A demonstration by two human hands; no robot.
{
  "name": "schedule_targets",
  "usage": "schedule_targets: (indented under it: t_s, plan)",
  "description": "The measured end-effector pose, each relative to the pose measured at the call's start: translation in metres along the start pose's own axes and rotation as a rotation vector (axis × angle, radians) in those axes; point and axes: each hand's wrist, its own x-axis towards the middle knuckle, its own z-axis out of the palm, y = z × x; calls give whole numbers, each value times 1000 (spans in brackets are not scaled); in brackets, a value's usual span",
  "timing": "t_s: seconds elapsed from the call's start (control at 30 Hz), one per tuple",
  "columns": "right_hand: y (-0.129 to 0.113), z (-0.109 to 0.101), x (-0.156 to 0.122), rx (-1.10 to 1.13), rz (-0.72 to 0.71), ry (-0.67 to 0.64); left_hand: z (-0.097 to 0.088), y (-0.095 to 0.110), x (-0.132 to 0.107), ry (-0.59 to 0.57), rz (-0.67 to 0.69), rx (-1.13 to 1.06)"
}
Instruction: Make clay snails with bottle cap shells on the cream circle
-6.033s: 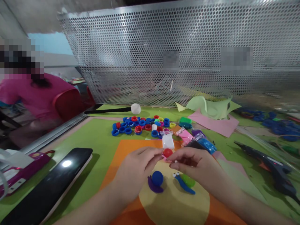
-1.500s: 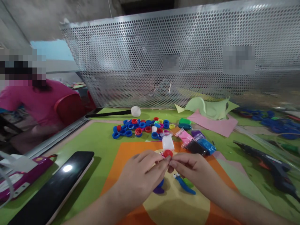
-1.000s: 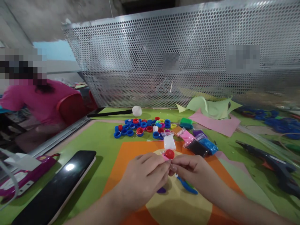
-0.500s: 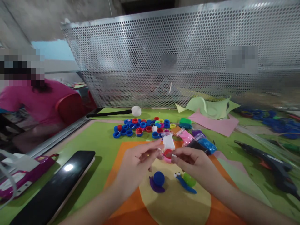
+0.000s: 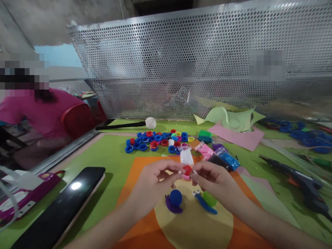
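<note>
My left hand [image 5: 153,181] is closed in a pinch on a small white bit of clay [image 5: 180,172]. Opposite it, my right hand [image 5: 211,176] also pinches at what looks like a small white bit. Just behind the fingertips is a red and pink piece [image 5: 186,170], partly hidden. Below the hands, a purple clay snail [image 5: 173,208] with a blue ball shell rests on a yellow paper shape [image 5: 194,228]. Beside it lies a blue clay snail [image 5: 206,204] with a green shell and white eyes.
Several bottle caps [image 5: 143,147] and a white clay packet [image 5: 186,157] lie behind the hands, with coloured packets [image 5: 229,160] rightward. A glue gun [image 5: 295,183] lies right; a black phone-like slab [image 5: 62,204] and power strip [image 5: 31,199] left. A perforated metal panel [image 5: 168,69] stands behind.
My left fingers have moved slightly right and down, closer to my right fingertips. The red and pink piece shows more between the hands. The snails have stayed in place.
</note>
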Motion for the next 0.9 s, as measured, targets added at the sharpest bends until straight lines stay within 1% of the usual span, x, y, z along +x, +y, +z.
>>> schedule_targets:
  t_s: [0.1,0.27,0.47,0.6,0.7,0.77,0.83,0.9]
  plan:
    - [2,1,-1,-16,-17,-6,0,-2,0,25,10,63]
    - [6,1,-2,-74,-34,-15,-1,-2,0,32,30,182]
    - [5,2,-2,-168,-70,16,-2,1,1,37,111,294]
    - [4,1,0,-176,-93,33,-6,5,2,7,146,398]
    - [4,-2,0,-181,-91,2,-12,6,5,8,148,473]
    - [4,-4,0,-188,-74,-22,-16,4,6,17,136,517]
    - [4,-5,1,-202,-68,-33,-20,-2,7,1,119,558]
    - [5,-7,2,-245,-105,-33,-25,-10,7,-32,108,603]
